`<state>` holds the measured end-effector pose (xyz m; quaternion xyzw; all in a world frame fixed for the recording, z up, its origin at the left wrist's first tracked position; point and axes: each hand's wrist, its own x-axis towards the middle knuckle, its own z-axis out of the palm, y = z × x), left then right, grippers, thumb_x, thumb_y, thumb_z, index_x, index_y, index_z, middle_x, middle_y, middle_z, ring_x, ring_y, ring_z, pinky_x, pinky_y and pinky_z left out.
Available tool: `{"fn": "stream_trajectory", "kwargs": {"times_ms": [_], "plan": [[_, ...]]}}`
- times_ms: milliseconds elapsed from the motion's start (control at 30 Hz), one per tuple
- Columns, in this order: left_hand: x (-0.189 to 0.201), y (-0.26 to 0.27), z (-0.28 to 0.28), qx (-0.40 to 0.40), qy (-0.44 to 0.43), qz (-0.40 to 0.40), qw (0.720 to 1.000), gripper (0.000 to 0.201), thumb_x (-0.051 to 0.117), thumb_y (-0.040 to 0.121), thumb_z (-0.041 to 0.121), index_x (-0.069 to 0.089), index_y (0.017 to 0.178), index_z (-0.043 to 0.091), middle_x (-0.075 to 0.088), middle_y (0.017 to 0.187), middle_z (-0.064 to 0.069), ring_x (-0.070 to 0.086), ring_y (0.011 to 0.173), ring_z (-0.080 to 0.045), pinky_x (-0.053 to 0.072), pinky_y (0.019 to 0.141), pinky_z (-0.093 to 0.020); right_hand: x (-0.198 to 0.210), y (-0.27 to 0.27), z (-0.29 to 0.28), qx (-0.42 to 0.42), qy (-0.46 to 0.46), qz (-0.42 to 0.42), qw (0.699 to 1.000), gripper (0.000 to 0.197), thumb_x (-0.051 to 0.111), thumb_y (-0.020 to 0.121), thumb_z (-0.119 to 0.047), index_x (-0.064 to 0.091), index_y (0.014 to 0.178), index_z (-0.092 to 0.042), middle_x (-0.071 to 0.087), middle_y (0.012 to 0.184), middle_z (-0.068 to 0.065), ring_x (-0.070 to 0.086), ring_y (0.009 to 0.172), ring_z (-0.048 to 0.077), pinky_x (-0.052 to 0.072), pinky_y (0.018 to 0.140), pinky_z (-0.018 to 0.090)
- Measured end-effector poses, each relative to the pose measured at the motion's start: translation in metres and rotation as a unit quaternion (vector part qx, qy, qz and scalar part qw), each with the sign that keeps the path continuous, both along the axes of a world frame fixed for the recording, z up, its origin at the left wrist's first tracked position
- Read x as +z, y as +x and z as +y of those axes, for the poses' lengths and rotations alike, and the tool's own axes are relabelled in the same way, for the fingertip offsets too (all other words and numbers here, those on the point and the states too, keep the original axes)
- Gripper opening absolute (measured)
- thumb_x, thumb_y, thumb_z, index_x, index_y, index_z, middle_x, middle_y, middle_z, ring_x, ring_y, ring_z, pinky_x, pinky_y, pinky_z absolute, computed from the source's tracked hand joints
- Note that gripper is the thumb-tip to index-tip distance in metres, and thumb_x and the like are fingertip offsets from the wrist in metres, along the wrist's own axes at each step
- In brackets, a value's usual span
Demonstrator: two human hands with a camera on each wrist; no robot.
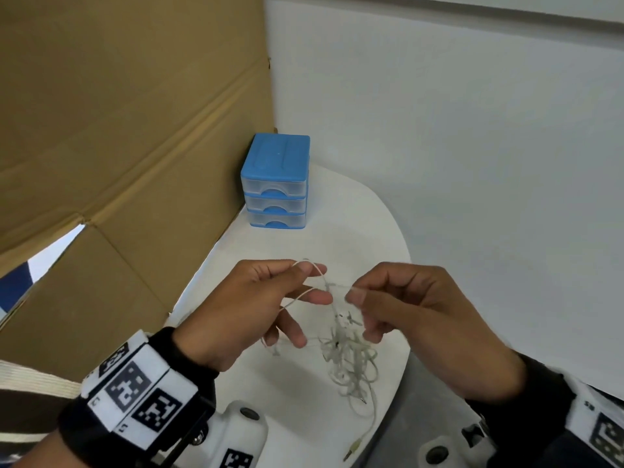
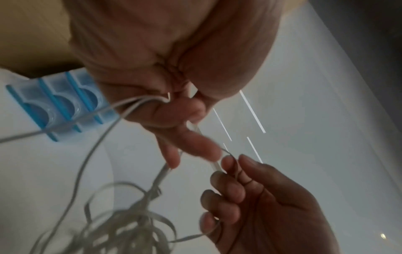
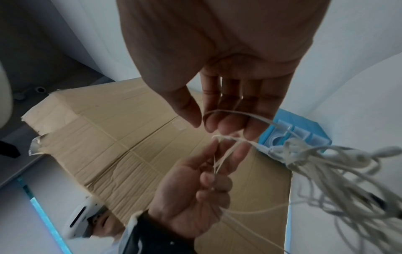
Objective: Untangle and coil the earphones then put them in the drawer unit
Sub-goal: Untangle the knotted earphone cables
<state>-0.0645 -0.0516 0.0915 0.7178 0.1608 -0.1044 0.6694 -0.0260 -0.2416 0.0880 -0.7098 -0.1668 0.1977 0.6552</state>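
White tangled earphones [image 1: 351,359] hang in a knotted bundle between both hands above the white table [image 1: 371,224]. My left hand [image 1: 256,298] pinches a loop of the cable between thumb and fingers. My right hand [image 1: 388,298] pinches another strand just to the right, with its fingers curled over it. The tangle [image 2: 135,223] dangles below, and the plug end [image 1: 353,447] trails toward the table's near edge. A blue drawer unit [image 1: 275,182] with three clear drawers, all closed, stands at the table's back left. In the right wrist view the earphones [image 3: 326,163] stream off to the right.
A large cardboard sheet [image 1: 118,130] stands along the left side, right beside the drawer unit. A white wall [image 1: 472,130] backs the table on the right. The table's curved edge [image 1: 405,265] runs close to my right hand.
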Motion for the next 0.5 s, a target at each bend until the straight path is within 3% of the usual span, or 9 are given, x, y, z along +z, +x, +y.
{"fn": "stream_trajectory", "kwargs": {"times_ms": [100, 200, 267, 400, 500], "plan": [[0.002, 0.002, 0.001, 0.031, -0.038, 0.001, 0.999, 0.032, 0.050, 0.097, 0.030, 0.076, 0.089, 0.015, 0.077, 0.092, -0.005, 0.056, 0.045, -0.019, 0.030, 0.040, -0.022, -0.002, -0.013, 0.004, 0.070, -0.046, -0.043, 0.996, 0.009, 0.073, 0.083, -0.022, 0.077, 0.087, -0.015, 0.074, 0.077, 0.003, 0.066, 0.070, 0.017, 0.051, 0.073, 0.028], [0.004, 0.002, 0.001, 0.050, -0.047, -0.017, 0.997, 0.033, 0.051, 0.095, 0.025, 0.075, 0.077, 0.012, 0.076, 0.095, -0.006, 0.052, 0.047, -0.019, 0.030, 0.041, -0.023, -0.003, -0.026, 0.007, 0.136, -0.159, -0.153, 0.966, 0.016, 0.067, 0.090, -0.030, 0.075, 0.102, -0.023, 0.073, 0.097, -0.014, 0.068, 0.094, 0.005, 0.052, 0.088, 0.023], [0.006, 0.001, 0.001, 0.053, -0.052, -0.029, 0.997, 0.031, 0.051, 0.092, 0.021, 0.073, 0.074, 0.010, 0.076, 0.095, -0.006, 0.048, 0.048, -0.019, 0.027, 0.042, -0.023, 0.000, -0.028, 0.008, 0.116, -0.157, -0.166, 0.967, 0.017, 0.064, 0.091, -0.035, 0.075, 0.097, -0.023, 0.073, 0.093, -0.014, 0.068, 0.090, 0.003, 0.056, 0.080, 0.026], [0.007, 0.000, 0.002, 0.044, -0.054, -0.045, 0.997, 0.035, 0.045, 0.088, 0.015, 0.072, 0.065, 0.012, 0.076, 0.093, -0.007, 0.040, 0.046, -0.019, 0.019, 0.045, -0.026, -0.004, -0.013, 0.008, -0.068, -0.083, -0.085, 0.991, 0.016, 0.064, 0.091, -0.021, 0.073, 0.078, -0.016, 0.073, 0.072, 0.003, 0.072, 0.062, 0.015, 0.057, 0.057, 0.037], [0.007, -0.002, 0.000, 0.014, -0.039, -0.056, 0.998, 0.034, 0.043, 0.084, 0.013, 0.070, 0.068, 0.001, 0.076, 0.091, -0.008, 0.036, 0.046, -0.018, 0.021, 0.046, -0.023, -0.011, -0.001, 0.004, -0.102, -0.088, -0.121, 0.984, 0.016, 0.061, 0.094, -0.016, 0.075, 0.092, -0.023, 0.074, 0.084, -0.003, 0.069, 0.067, 0.011, 0.056, 0.057, 0.031]]}}
